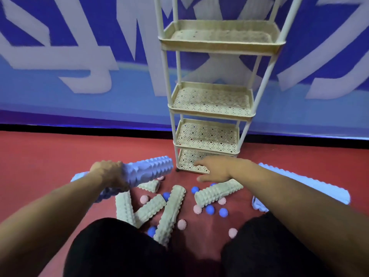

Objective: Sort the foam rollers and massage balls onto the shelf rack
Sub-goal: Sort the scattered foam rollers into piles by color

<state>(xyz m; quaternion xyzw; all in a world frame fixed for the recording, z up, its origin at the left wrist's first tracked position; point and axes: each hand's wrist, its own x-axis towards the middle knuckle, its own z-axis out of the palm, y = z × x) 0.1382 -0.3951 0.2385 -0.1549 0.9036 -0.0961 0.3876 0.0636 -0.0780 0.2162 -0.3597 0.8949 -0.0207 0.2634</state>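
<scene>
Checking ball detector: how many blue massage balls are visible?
6 blue balls, all on the floor: one and one flanking the middle pale roller, two right of it, one near its lower end, one mostly hidden behind the right pale roller. Rollers may hide more.

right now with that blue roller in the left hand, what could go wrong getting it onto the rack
1. The left hand grips the blue roller near one end, so the long free end could swing into the shelf rack, which looks tall and light, and nudge it.
2. The right hand reaches open in front of the bottom tier, possibly in the roller's path.
3. Pink balls lie loose on the floor and could roll off if bumped.
</scene>
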